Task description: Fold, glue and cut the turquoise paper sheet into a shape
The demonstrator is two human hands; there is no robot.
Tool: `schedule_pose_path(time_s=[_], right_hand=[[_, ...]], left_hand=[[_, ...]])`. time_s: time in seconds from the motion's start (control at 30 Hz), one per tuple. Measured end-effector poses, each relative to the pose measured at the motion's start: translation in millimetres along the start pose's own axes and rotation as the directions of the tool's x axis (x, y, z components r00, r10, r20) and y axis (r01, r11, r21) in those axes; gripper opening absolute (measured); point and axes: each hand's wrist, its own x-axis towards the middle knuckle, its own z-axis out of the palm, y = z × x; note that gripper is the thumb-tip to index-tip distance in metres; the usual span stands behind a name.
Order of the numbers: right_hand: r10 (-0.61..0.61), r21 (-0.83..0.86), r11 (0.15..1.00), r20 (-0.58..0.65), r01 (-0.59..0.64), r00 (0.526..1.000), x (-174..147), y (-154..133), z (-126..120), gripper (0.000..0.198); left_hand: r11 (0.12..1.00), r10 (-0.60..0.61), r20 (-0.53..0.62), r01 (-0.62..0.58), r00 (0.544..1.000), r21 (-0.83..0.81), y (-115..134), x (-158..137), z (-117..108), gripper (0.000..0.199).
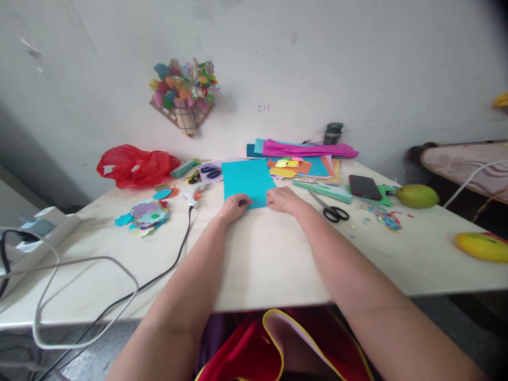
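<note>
Frame centre: left hand (235, 207) and right hand (284, 200) pinch blue sheet (249, 179) along near edge, apparently to steady it.

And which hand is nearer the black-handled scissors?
Right: the right hand, at the right side of the blue sheet, is left of the scissors; the left hand is farther left, by the sheet's near edge.

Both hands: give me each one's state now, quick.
Left hand: fingers curled at the near edge of the blue sheet; cannot tell if they pinch it.
Right hand: fingers bent at the sheet's near right corner; a pinch cannot be confirmed.
</note>
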Motion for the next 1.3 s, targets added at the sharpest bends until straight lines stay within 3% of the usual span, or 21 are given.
schedule_pose_path(time_s=[0.47,0.63,0.93,1.3], right_hand=[[-0.025,-0.061,0.998,-0.011,0.024,1.0,0,-3,1,0.026],[0.015,-0.032,0.999,-0.008,-0.015,1.0,-1,-5,-2,0.025],[0.014,0.026,1.0,-0.032,-0.013,0.999,-1,1,3,0.026],[-0.047,0.096,0.994,-0.113,0.057,0.993,5,2,16,0.022]], left_hand=[[0.998,-0.012,0.012,0.011,1.0,0.054,1,1,-1,0.028],[0.995,0.037,0.018,-0.039,0.999,0.087,5,0,-1,0.015],[0.971,0.155,0.005,-0.154,0.988,0.181,-3,5,4,0.012],[0.973,0.151,0.001,-0.149,0.989,0.175,-3,5,4,0.011]])
